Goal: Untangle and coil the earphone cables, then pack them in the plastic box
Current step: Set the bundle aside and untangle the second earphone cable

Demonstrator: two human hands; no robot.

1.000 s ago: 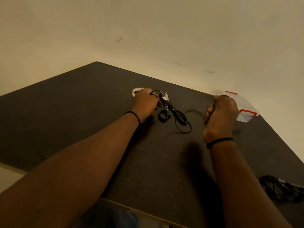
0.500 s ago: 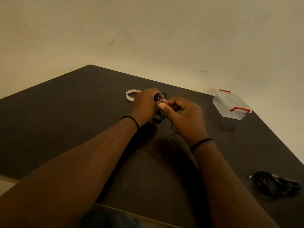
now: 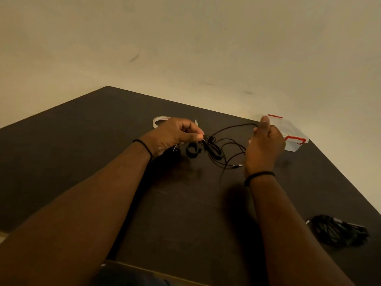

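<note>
Left hand pinches the knotted end of the black earphone cable between thumb and forefinger, anchoring the tangle just above the dark table; right hand grips a strand and draws it toward the closed plastic box, so the loops open between the hands. A tape roll lies behind the left hand; a second black cable bundle waits near the right edge. Half a second earlier both hands met at the knot; they now stand apart
</note>
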